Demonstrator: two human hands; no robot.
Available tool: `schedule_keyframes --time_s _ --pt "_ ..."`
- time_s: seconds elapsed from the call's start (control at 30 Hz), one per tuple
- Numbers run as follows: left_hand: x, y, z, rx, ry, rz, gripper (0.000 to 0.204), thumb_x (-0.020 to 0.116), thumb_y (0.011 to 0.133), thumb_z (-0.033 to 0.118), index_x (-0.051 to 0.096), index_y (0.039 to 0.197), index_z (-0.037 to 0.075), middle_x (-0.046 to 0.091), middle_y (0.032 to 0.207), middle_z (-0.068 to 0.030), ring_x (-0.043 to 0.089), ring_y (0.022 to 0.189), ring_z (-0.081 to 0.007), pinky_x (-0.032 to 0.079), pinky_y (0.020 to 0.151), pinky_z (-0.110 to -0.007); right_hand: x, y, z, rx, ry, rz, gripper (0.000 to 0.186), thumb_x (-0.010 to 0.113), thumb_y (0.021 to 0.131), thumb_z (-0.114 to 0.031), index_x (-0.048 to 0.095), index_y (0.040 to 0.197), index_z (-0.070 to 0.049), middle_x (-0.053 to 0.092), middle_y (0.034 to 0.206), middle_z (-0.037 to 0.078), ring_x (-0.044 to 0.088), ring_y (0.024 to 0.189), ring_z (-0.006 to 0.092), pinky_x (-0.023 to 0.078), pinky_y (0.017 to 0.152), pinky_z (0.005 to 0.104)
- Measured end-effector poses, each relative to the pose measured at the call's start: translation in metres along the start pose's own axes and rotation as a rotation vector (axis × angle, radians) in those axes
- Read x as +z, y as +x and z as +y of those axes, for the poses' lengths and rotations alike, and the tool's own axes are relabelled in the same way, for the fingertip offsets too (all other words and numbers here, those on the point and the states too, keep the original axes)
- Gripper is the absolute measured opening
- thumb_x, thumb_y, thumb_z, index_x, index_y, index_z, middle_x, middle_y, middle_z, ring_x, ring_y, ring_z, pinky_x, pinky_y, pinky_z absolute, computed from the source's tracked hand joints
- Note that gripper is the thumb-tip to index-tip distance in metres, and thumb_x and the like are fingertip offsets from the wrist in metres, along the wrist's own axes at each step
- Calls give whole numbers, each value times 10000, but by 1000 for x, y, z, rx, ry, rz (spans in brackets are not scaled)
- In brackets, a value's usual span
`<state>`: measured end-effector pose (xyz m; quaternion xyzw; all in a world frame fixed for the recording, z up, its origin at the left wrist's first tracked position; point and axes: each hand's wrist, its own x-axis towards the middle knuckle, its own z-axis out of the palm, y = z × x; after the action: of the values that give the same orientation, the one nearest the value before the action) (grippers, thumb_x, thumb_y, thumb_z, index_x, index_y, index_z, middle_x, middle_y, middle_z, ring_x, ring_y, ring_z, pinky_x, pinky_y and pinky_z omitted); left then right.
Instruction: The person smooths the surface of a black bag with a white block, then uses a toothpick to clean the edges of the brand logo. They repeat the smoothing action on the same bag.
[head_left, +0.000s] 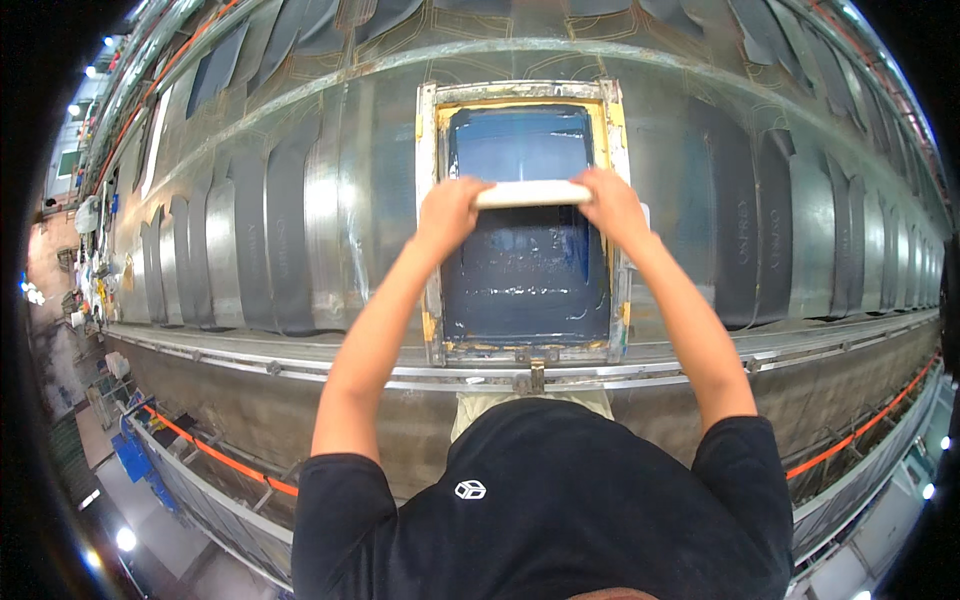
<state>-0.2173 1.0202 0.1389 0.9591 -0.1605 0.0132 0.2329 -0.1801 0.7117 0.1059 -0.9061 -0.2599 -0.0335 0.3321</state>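
A squeegee point(532, 194) with a pale, bar-shaped handle lies crosswise over a screen-printing frame point(617, 150). My left hand point(452, 210) grips the handle's left end, and my right hand point(610, 202) is closed on the right end. Both hands are slightly blurred. The frame has metal edges with yellow tape along the inside. Dark blue ink point(525, 285) covers its mesh, wet and shiny, with light streaks and specks on the near half. Under the handle, the squeegee's blade is hard to make out.
The frame rests on a long metal table point(660, 180). Dark fabric pieces point(757, 230) lie in rows to the right, more fabric pieces point(275, 235) to the left, others across the far side. A metal rail point(680, 378) runs along the near edge, with a clamp-like bracket point(537, 376) at the frame.
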Motion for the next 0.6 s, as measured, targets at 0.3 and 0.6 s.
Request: schedule_keyframes --time_s 0.3,0.6 --pt "4 127 -50 -155 135 -125 286 782 789 283 768 1067 219 742 977 -97 693 931 -332 542 821 -440 -2 110 45 243 36 -61 264 795 775 -212 762 1012 -103 720 1002 151 670 981 356 525 856 439" --pt "34 -43 5 -37 32 71 223 741 748 77 786 951 158 744 918 -73 702 898 -283 549 784 -412 21 -57 -31 149 -11 12 371 767 690 -26 725 1054 -82 690 1052 114 632 1037 327 518 908 423"
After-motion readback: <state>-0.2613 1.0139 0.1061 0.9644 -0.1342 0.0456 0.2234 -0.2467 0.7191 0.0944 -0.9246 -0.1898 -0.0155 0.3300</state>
